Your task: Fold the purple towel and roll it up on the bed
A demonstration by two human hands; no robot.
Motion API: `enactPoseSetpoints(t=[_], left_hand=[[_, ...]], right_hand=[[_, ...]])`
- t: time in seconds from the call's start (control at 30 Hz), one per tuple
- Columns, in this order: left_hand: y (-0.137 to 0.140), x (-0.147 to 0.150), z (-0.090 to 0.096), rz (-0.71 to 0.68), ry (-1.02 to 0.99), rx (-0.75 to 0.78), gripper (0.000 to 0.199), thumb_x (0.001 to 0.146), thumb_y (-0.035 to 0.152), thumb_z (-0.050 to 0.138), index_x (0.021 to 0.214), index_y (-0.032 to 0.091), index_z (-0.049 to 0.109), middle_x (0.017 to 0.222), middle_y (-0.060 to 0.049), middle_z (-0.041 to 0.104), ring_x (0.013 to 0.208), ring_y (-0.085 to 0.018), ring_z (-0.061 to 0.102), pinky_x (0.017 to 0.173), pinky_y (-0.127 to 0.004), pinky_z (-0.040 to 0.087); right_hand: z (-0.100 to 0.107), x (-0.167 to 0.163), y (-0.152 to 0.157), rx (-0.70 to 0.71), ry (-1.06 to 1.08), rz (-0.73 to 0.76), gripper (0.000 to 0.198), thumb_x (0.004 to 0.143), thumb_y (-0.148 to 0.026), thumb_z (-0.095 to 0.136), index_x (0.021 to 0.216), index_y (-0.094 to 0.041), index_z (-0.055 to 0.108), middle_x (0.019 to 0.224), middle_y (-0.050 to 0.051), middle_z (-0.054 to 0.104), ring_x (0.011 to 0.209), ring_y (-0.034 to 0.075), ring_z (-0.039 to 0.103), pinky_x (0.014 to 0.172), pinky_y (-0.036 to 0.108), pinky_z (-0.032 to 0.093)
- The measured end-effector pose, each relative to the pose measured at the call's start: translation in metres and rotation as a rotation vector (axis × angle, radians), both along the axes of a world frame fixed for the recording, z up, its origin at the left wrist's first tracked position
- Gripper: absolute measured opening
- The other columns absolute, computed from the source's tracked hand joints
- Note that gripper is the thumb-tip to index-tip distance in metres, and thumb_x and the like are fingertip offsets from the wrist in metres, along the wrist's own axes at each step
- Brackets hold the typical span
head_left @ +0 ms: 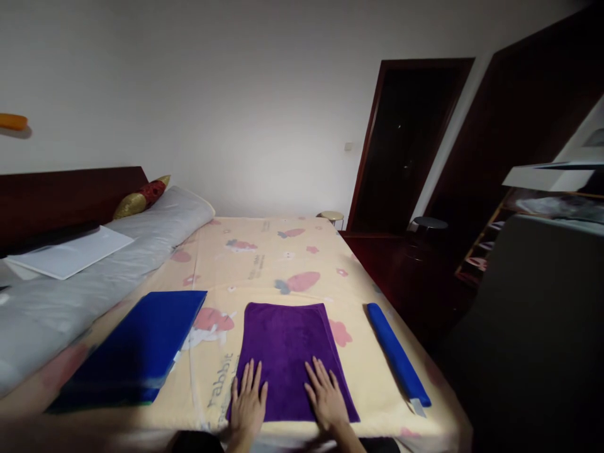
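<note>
A purple cloth (287,340), folded into a flat rectangle, lies on the bed right in front of me. My left hand (248,399) rests flat on its near left part, fingers stretched out. On the near right part lies my right hand (326,395), palm down with the fingers spread. Neither hand grips anything. To the left is a flat blue folded cloth (136,349) with a small white tag on its edge. Off to the right sits a narrow blue cloth roll (397,352), a white tag at its near end.
The bed (264,264) wears a cream sheet with carrot prints. Along its left side run a grey rolled quilt (155,239), a white flat sheet (70,251) and a red-gold cushion (141,198). Beyond the right edge stand a dark stool (430,223) and a dark panel (533,327).
</note>
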State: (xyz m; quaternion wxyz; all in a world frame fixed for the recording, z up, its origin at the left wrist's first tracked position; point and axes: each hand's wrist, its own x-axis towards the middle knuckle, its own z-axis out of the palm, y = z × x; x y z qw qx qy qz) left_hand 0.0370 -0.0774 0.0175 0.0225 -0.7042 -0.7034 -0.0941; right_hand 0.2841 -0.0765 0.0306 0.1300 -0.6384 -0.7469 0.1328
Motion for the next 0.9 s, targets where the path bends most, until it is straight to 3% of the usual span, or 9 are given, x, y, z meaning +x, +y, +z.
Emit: enactPoseSetpoints(t=[0.13,0.23,0.5,0.7,0.9], left_hand=[[-0.013,-0.031,-0.006,-0.017,0.029,0.04,0.052,0.093,0.042,0.024,0.143,0.031,0.021,0.155,0.001,0.032,0.142,-0.019,0.036,0.117,-0.052,0.029],[-0.015,-0.037,-0.004,-0.034,0.042,0.041,0.052,0.092,0.04,0.024,0.143,0.031,0.024,0.154,0.0,0.035,0.141,-0.02,0.037,0.117,-0.054,0.028],[-0.011,-0.013,0.023,-0.153,0.018,0.003,0.053,0.095,0.042,0.019,0.146,0.028,0.011,0.156,-0.002,0.032,0.144,-0.019,0.033,0.116,-0.053,0.029],[0.0,0.013,0.016,-0.237,0.021,0.017,0.054,0.096,0.036,0.022,0.146,0.027,0.006,0.156,-0.002,0.034,0.142,-0.019,0.035,0.115,-0.048,0.033],[0.018,0.03,0.008,-0.277,0.016,0.029,0.055,0.095,0.031,0.023,0.146,0.028,0.0,0.156,-0.002,0.034,0.143,-0.017,0.035,0.114,-0.047,0.034]], right_hand=[[-0.012,0.049,-0.011,0.035,-0.037,-0.094,0.06,0.092,-0.059,0.022,0.145,-0.033,0.019,0.157,0.001,0.024,0.145,0.02,0.022,0.119,0.051,0.025],[-0.01,0.057,-0.016,0.028,-0.059,-0.099,0.062,0.091,-0.06,0.023,0.145,-0.029,0.023,0.156,0.004,0.027,0.144,0.021,0.024,0.118,0.051,0.026],[0.018,0.007,-0.01,0.055,-0.056,-0.016,0.063,0.092,-0.061,0.019,0.146,-0.029,0.02,0.158,0.003,0.021,0.147,0.02,0.018,0.119,0.049,0.022],[0.024,-0.031,0.0,0.013,-0.025,0.063,0.061,0.093,-0.059,0.018,0.147,-0.029,0.018,0.158,0.002,0.019,0.147,0.019,0.017,0.119,0.047,0.022],[0.012,-0.046,0.014,0.059,-0.022,0.127,0.055,0.096,-0.048,0.022,0.147,-0.03,0.015,0.158,0.003,0.021,0.146,0.019,0.019,0.119,0.045,0.024]])
